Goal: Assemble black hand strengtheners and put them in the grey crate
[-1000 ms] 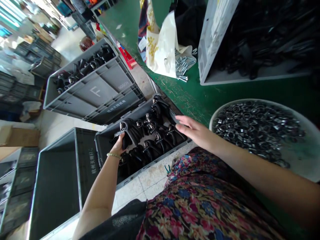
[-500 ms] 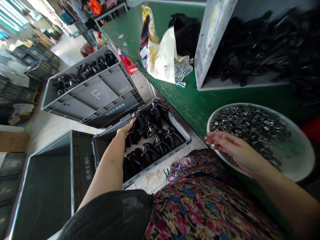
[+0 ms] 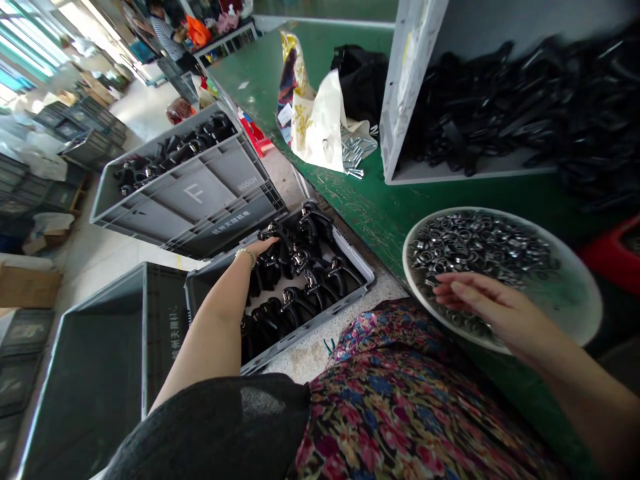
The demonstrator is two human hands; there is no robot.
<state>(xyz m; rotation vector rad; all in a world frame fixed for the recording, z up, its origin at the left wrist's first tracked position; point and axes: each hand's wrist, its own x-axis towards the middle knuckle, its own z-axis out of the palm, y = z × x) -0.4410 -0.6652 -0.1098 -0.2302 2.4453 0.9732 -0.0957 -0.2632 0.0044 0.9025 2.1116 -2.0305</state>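
Observation:
My left hand (image 3: 260, 247) reaches into a grey crate of black curved plastic handles with metal clamps. Its fingers close around one black plastic handle (image 3: 283, 248) near the crate's far side; the handle partly hides them. Other black handles (image 3: 296, 303) stand in rows beside it. Over the near-left part of a round white tray (image 3: 583, 320) hovers my right hand (image 3: 480, 300), fingers stretched out and slightly bent, with nothing visible in them. Many shiny metal ring clamps (image 3: 480, 240) fill the tray's left side, just beneath and beyond that hand.
A grey bin of black parts (image 3: 500, 120) stands on the green table (image 3: 345, 207). Left of it lies a torn white bag (image 3: 320, 127) with bolts (image 3: 354, 155) spilling out. Another grey crate (image 3: 200, 190) with handles and an open crate (image 3: 100, 360) sit left. A person (image 3: 167, 33) is far back.
My right hand has shifted right and further over the tray of rings. My left hand stays at the handle in the crate, one finger reaching slightly further across it. The view has turned slightly.

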